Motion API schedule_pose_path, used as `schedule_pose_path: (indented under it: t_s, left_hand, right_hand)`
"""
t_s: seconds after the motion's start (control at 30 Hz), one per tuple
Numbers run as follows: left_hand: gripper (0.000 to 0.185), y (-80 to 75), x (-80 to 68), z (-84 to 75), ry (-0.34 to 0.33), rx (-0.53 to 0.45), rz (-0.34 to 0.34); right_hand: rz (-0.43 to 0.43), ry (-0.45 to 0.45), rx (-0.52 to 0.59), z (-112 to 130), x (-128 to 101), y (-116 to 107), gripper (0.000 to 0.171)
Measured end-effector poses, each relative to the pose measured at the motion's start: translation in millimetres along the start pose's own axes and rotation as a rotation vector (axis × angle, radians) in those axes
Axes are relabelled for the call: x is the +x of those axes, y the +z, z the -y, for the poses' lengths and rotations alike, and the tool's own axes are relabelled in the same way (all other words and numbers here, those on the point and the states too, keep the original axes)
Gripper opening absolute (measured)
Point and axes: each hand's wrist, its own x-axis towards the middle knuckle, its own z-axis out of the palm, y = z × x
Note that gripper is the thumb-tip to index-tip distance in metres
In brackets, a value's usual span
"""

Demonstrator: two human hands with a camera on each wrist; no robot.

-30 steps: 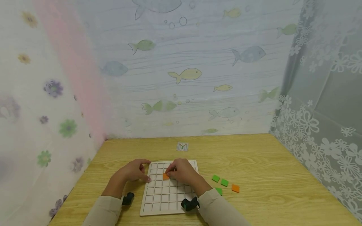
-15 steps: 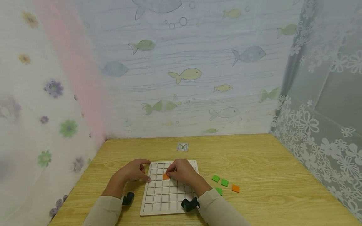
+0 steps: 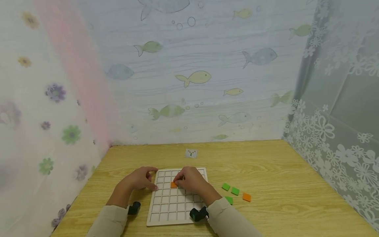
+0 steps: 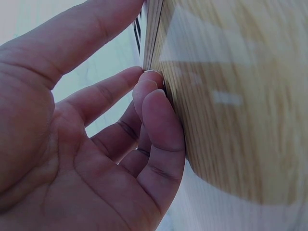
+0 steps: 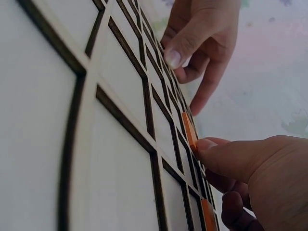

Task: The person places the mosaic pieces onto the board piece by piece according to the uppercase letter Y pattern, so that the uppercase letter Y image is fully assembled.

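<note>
A pale wooden grid board (image 3: 172, 208) lies flat on the table, its square cells outlined by raised ribs. My left hand (image 3: 138, 179) is at its far left corner, thumb and index fingertip touching the edge. In the left wrist view, the left hand's (image 4: 96, 125) other fingers bend down against the tabletop. Over the upper part of the board, my right hand (image 3: 191, 180) pinches an orange square tile (image 3: 173, 185) at a cell. The right wrist view shows this tile (image 5: 189, 131) at the thumb tip, and a second orange tile (image 5: 208, 215) on the board beneath the fingers.
Right of the board lie several loose tiles: a green tile (image 3: 226, 187), another green tile (image 3: 235, 191), a partly hidden green tile (image 3: 229, 200) and an orange tile (image 3: 246, 197). A small printed grid card (image 3: 190, 153) lies beyond the board. Patterned curtains (image 3: 189, 98) surround the table.
</note>
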Motion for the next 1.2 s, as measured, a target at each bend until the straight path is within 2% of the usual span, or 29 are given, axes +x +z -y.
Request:
schedule_pose_path:
  t_s: [0.9,1.2]
  left_hand:
    - [0.086,0.4,1.2,0.8,-0.001,0.018,-0.002]
    - [0.085,-0.3,0.8,0.0,0.003,0.011,0.001]
  right_hand:
    - [0.007,-0.011,-0.007,10,-4,-7,0.012]
    - [-0.014,-0.086,-0.074,9,-11,-22,0.013]
